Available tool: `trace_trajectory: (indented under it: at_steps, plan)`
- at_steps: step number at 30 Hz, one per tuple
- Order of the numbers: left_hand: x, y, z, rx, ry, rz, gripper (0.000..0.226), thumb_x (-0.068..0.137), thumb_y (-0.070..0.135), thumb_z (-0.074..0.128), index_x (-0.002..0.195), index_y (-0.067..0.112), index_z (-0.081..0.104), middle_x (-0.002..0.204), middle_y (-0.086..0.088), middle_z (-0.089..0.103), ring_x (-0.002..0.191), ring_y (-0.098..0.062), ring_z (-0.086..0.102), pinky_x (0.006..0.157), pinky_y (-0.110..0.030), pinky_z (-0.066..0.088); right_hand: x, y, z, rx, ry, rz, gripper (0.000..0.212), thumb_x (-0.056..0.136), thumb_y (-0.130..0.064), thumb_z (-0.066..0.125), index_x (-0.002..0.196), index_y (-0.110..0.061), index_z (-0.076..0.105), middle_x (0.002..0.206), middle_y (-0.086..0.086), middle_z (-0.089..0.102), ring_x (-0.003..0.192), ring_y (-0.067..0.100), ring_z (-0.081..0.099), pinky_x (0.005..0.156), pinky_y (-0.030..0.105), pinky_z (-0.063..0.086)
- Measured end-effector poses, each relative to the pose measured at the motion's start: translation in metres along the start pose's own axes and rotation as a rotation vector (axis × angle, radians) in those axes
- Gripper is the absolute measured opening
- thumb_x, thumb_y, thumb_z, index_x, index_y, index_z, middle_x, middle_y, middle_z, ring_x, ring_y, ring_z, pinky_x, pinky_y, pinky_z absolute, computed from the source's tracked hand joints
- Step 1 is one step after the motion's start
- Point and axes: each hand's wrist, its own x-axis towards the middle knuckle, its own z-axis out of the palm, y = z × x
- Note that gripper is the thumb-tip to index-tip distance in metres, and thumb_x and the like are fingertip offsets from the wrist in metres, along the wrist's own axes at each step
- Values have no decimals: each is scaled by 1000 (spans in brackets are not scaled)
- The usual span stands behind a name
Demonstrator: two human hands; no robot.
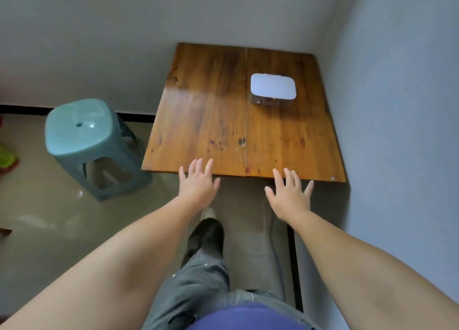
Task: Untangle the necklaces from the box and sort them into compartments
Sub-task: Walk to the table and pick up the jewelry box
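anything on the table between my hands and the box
Nothing visible. The bare wooden table lies between the left hand, the right hand and the closed white-lidded box toward its far right.

Soft, fairly dim daylight, perhaps from the left, lays pale glare across the wooden table (211,111) and floor tiles (49,220), while wide-angle distortion bows the walls and slight blur softens everything.
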Motion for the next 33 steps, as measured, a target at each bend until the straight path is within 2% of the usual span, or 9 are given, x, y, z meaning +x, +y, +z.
trace_trajectory:
  at_steps: [5,8,11,17,21,24,27,30,33]
  plan:
    - [131,27,-26,-6,-48,162,58,96,47,26,147,24,8,157,-9,13,144,-26,5,115,-51,5,112,6,-29,6,-1,76,61,95,-55,17,149,-28,3,160,7,7,147,27,2,111,61,0]
    - [199,44,-45,-123,-116,198,60,97,44,31,147,18,11,157,-8,15,143,-26,12,113,-45,20,173,6,-52,73,31,103,61,96,-51,26,149,-25,9,160,7,10,146,27,10,114,54,5]
    - [260,66,-57,-367,-218,70,60,98,42,33,147,17,11,157,-7,15,142,-24,20,109,-43,31,236,9,-72,152,47,58,61,96,-44,38,149,-23,14,160,5,13,145,27,16,116,44,12]
    - [354,108,-58,-828,-228,-228,58,98,46,29,148,20,15,157,-3,19,142,-24,21,112,-42,23,362,31,-85,5,95,-198,68,93,-37,51,149,-21,16,159,8,13,146,29,10,115,44,7]
    - [392,127,-54,-1103,-238,-373,49,100,42,25,141,16,32,140,-1,43,132,-21,37,99,-32,33,408,54,-87,-147,37,-386,71,92,-33,55,149,-22,14,159,10,12,146,30,8,115,48,6]
    - [408,137,-50,-1251,-231,-544,49,99,45,22,134,19,43,131,-1,52,113,-15,48,90,-30,35,418,65,-91,-161,56,-502,64,90,-28,59,146,-16,29,154,16,28,141,35,25,114,48,19]
    - [410,139,-46,-1313,-184,-642,52,97,51,20,129,21,48,128,0,54,115,-18,50,102,-38,37,418,70,-100,-141,110,-611,58,84,-26,69,135,-6,47,141,24,46,129,41,44,106,50,34]
    - [406,140,-43,-1397,-129,-685,48,97,52,19,120,27,53,116,5,54,107,-14,48,104,-41,35,419,75,-115,-74,171,-700,53,77,-26,76,122,-1,59,126,27,59,115,44,57,95,52,45]
    - [403,134,-45,-1425,-112,-668,36,97,45,29,102,29,62,103,8,61,101,-12,51,94,-34,41,430,80,-135,45,223,-767,45,79,-26,73,115,0,64,118,24,65,105,41,63,91,51,47]
